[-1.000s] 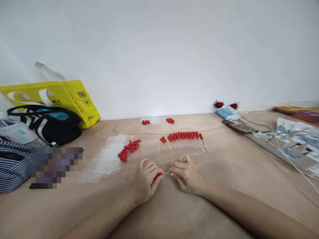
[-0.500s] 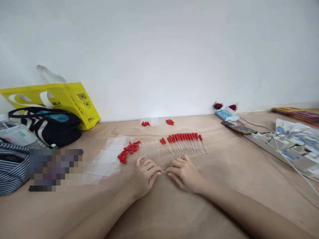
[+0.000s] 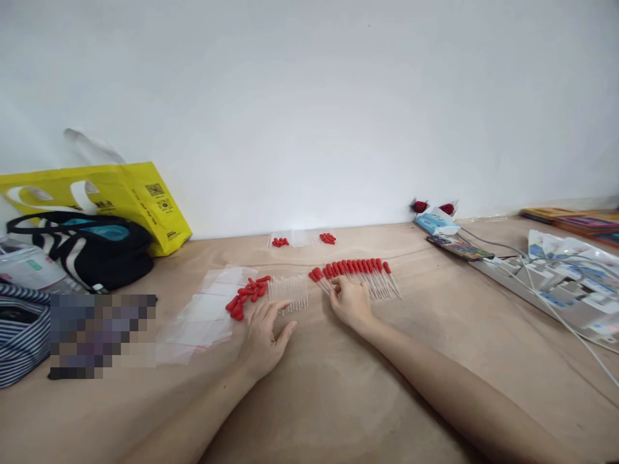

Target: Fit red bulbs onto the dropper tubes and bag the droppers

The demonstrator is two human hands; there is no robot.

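Observation:
My left hand (image 3: pixel 264 328) lies flat on the tan tabletop with its fingers apart and nothing in it. Its fingertips are just short of a pile of loose red rubber bulbs (image 3: pixel 246 295) and a row of clear glass tubes (image 3: pixel 289 290). My right hand (image 3: pixel 349 299) is stretched forward to the left end of a row of finished red-capped droppers (image 3: pixel 360 274). Its fingers are curled on a dropper (image 3: pixel 323 281) that rests against that row.
Flat clear zip bags (image 3: pixel 206 316) lie left of the bulbs. A yellow bag (image 3: pixel 126 196), a black bag (image 3: pixel 97 248) and a striped bag (image 3: pixel 22 335) stand at the left. Small bags holding red bulbs (image 3: pixel 302 240) sit by the wall. A phone (image 3: pixel 457 248) and a power strip with cables (image 3: pixel 556 283) are at the right.
My hands were together in front of me, pushing a red bulb onto a tube. The right hand has carried the dropper forward to the row; the left has let go and opened toward the bulbs.

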